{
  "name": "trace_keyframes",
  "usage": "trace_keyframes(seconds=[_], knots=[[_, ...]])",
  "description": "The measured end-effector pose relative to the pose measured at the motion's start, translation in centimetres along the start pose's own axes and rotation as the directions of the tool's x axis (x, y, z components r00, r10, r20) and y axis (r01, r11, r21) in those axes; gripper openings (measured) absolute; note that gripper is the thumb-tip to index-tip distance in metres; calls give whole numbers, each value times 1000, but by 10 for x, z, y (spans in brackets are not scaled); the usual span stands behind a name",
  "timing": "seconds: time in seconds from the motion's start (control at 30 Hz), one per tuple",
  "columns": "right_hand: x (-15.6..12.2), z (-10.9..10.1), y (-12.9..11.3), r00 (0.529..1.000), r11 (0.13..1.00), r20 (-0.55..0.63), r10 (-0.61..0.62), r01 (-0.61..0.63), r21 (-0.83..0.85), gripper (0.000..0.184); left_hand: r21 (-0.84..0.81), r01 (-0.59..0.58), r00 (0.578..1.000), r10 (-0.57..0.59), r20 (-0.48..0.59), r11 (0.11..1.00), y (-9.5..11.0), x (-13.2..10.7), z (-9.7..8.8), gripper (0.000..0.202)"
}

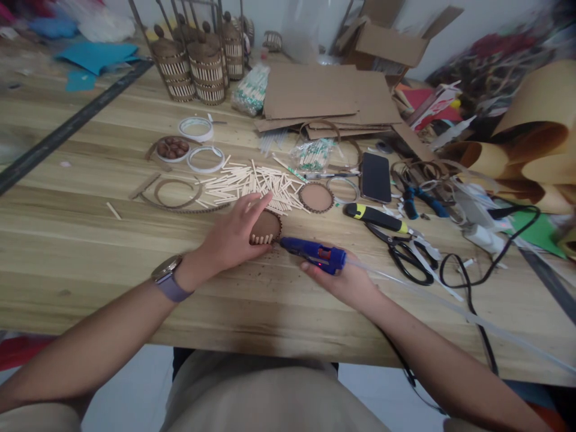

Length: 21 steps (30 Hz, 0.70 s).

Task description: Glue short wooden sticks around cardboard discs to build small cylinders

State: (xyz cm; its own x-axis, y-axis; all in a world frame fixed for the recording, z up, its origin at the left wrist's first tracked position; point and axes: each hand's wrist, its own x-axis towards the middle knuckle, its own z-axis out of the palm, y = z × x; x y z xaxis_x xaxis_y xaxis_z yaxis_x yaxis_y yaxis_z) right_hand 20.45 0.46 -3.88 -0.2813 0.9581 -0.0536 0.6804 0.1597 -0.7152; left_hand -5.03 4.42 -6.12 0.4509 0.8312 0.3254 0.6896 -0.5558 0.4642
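My left hand (234, 231) rests on a round cardboard disc (266, 225) with short wooden sticks glued along its near edge, fingers curled over it and holding it down on the wooden table (90, 198). My right hand (346, 279) grips a blue hot glue gun (315, 253), its nozzle pointing left at the disc's edge. A clear glue stick trails from the gun's back to the right. Just beyond the disc lies a pile of loose wooden sticks (252, 180).
Nearby lie a second cardboard disc (316, 197), cardboard rings (177, 193), tape rolls (195, 128), a phone (375, 176), a yellow-handled knife (375, 217), black scissors (407, 255) and a black cable (477, 276). Stick-built baskets (198, 66) and cardboard sheets (324, 93) stand at the back.
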Motion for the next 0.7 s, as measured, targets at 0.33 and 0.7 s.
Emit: trace_keyframes(seconds=[0.33,0.7], knots=[[-2,-33,-1,845,757,499,193,-452,473,62,-3,39,999,-38,23,999,-1,1,-1,97],[18,-45,-9,861,971,496,108,16,-240,59,13,11,1000,-11,18,1000,-2,1,-1,98]])
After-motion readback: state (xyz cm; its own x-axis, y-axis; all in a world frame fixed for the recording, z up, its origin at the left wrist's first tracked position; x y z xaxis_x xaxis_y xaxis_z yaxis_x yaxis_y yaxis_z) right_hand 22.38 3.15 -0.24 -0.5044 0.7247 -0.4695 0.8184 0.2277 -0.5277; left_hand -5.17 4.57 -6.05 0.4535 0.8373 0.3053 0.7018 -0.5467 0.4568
